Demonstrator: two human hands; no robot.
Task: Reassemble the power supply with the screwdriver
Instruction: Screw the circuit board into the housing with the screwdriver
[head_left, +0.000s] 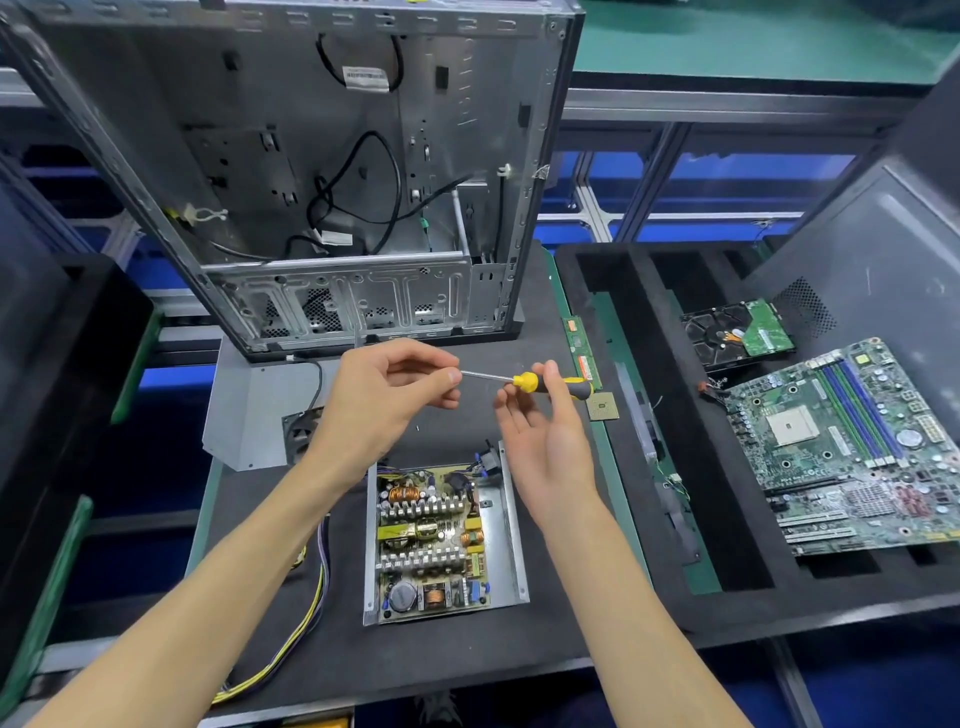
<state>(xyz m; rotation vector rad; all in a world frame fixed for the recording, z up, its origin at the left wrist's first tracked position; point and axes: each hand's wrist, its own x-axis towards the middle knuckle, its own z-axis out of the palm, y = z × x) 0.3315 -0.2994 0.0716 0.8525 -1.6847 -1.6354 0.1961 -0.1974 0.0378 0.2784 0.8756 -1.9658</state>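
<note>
The open power supply (441, 540) lies on the dark mat near the front, its circuit board, heatsinks and coils exposed inside a metal tray. Its grey cover (249, 410) with the fan lies to the left, partly behind my left forearm. Above the supply I hold a yellow-and-black screwdriver (540, 383) level. My right hand (540, 441) holds its handle between thumb and fingers, palm up. My left hand (384, 395) pinches the tip of the metal shaft. A bundle of yellow and purple wires (306, 613) trails from the supply to the front left.
An empty computer case (322, 171) stands upright behind my hands. A RAM stick (582, 348) and a CPU chip (603, 406) lie at the mat's right edge. The black foam tray (649, 322) on the right carries a motherboard (852, 452) and a hard drive (737, 332).
</note>
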